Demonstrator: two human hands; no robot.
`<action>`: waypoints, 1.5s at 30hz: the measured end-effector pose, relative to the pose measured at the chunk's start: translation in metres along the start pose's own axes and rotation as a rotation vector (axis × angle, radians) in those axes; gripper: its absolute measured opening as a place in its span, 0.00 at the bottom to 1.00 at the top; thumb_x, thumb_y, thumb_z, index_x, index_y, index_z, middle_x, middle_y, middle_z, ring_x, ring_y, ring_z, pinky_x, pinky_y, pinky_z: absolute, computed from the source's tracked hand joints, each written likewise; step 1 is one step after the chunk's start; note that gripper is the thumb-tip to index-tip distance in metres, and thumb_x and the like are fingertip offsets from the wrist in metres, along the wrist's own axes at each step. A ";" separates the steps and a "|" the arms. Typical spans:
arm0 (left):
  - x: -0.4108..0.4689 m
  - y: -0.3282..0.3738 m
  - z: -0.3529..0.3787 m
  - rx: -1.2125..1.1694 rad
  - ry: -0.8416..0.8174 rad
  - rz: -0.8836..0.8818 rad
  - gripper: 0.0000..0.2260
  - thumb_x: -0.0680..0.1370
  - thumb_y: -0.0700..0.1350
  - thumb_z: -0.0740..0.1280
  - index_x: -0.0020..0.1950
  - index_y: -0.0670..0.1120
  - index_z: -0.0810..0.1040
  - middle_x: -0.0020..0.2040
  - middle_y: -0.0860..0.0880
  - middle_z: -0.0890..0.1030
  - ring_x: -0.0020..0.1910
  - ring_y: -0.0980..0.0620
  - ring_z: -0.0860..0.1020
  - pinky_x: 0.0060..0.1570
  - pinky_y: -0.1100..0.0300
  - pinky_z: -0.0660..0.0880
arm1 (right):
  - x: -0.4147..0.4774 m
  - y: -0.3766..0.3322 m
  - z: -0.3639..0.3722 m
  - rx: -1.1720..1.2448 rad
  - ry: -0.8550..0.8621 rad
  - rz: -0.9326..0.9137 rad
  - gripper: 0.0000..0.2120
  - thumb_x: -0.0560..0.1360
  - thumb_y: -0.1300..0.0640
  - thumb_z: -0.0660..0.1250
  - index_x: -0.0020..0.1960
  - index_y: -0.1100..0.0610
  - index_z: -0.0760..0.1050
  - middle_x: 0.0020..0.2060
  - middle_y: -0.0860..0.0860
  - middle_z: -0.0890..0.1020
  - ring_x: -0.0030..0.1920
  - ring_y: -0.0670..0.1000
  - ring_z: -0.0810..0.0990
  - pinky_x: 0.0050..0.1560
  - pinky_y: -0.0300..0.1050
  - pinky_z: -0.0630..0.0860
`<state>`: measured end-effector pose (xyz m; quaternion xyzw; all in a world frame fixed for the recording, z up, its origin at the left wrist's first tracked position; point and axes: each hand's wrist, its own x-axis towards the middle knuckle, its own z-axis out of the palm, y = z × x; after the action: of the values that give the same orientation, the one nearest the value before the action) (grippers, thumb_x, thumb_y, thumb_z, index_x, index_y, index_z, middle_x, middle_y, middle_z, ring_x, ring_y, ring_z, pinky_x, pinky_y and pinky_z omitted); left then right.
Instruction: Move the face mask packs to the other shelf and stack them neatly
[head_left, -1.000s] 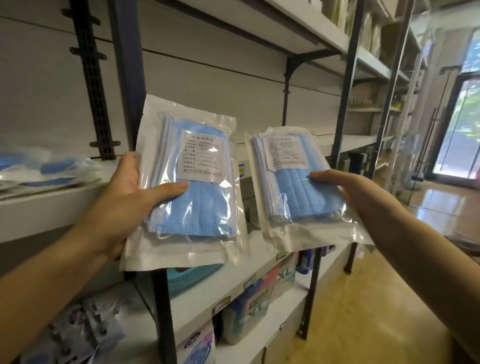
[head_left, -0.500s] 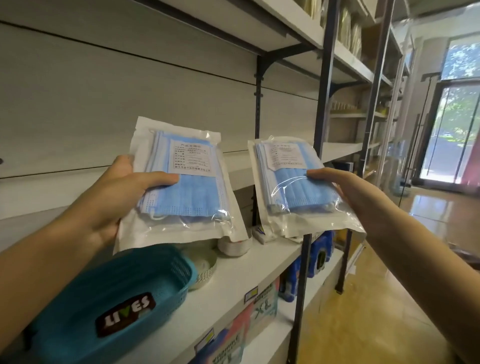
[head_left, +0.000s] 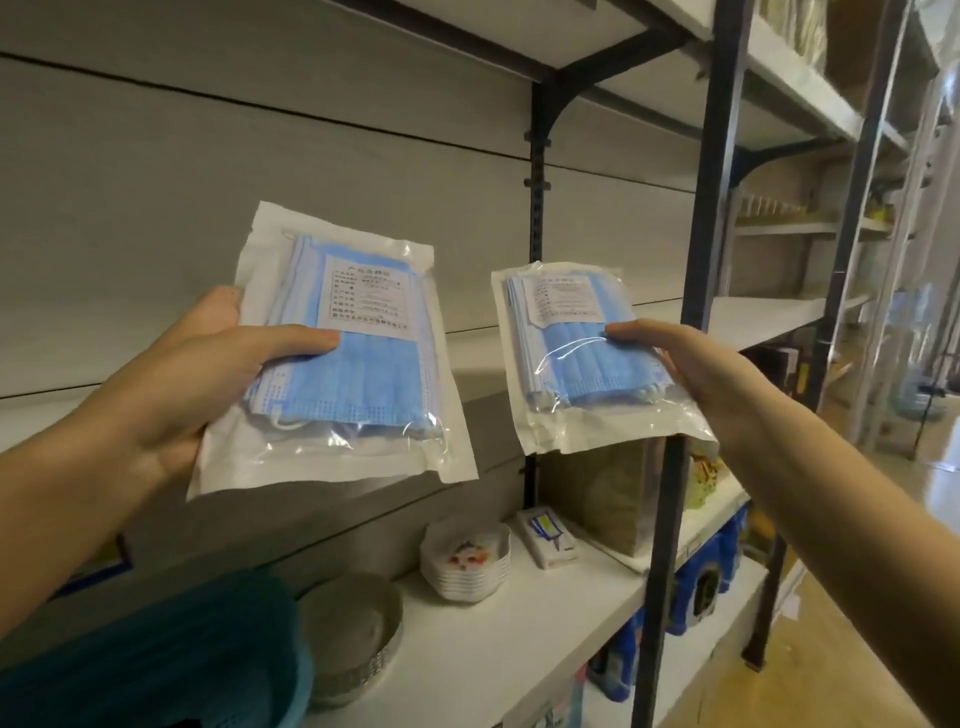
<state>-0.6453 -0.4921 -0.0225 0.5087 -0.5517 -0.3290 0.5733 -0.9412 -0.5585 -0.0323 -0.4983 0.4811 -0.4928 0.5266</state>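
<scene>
I hold two clear plastic packs of blue face masks, each with a white printed label. My left hand (head_left: 202, 374) grips the left mask pack (head_left: 358, 374) by its left edge, thumb across the front. My right hand (head_left: 696, 374) grips the right mask pack (head_left: 566, 358) by its right edge, thumb on the front. Both packs are held upright in the air in front of a white shelf (head_left: 753, 317) with a bare top at chest height, apart from each other and not touching the shelf.
A lower white shelf (head_left: 519, 623) carries a teal basket (head_left: 171, 660), a metal bowl (head_left: 353, 639), stacked white dishes (head_left: 465, 566), a small white box (head_left: 545, 535) and a tan box (head_left: 608, 499). Dark upright posts (head_left: 680, 395) stand at the shelf front. The floor lies at the right.
The view has moved right along the shelving, leaving the shelf with other mask packs behind. Both hands still hold their packs, now in front of a different shelf section.
</scene>
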 end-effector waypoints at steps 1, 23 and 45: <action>0.008 0.001 0.005 0.010 0.010 0.006 0.29 0.61 0.46 0.73 0.62 0.48 0.74 0.48 0.48 0.85 0.42 0.49 0.85 0.30 0.58 0.80 | 0.016 -0.002 -0.005 0.005 -0.042 0.002 0.19 0.71 0.51 0.68 0.60 0.54 0.69 0.45 0.53 0.79 0.43 0.51 0.80 0.35 0.42 0.80; 0.079 -0.001 0.107 0.230 0.556 -0.095 0.16 0.66 0.49 0.74 0.50 0.44 0.80 0.43 0.45 0.86 0.30 0.55 0.83 0.30 0.55 0.82 | 0.259 -0.006 -0.006 -0.283 -0.533 -0.105 0.25 0.69 0.58 0.72 0.62 0.64 0.70 0.45 0.59 0.82 0.25 0.48 0.81 0.22 0.36 0.73; 0.143 -0.028 0.140 0.309 0.515 -0.524 0.15 0.69 0.41 0.75 0.49 0.38 0.75 0.27 0.43 0.82 0.20 0.50 0.79 0.18 0.63 0.74 | 0.291 -0.002 -0.028 -1.146 -0.470 -0.502 0.27 0.77 0.41 0.55 0.68 0.57 0.66 0.64 0.56 0.74 0.59 0.56 0.73 0.58 0.48 0.68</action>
<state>-0.7507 -0.6651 -0.0245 0.7783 -0.2847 -0.2389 0.5062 -0.9541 -0.8504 -0.0358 -0.8902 0.4088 -0.1450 0.1389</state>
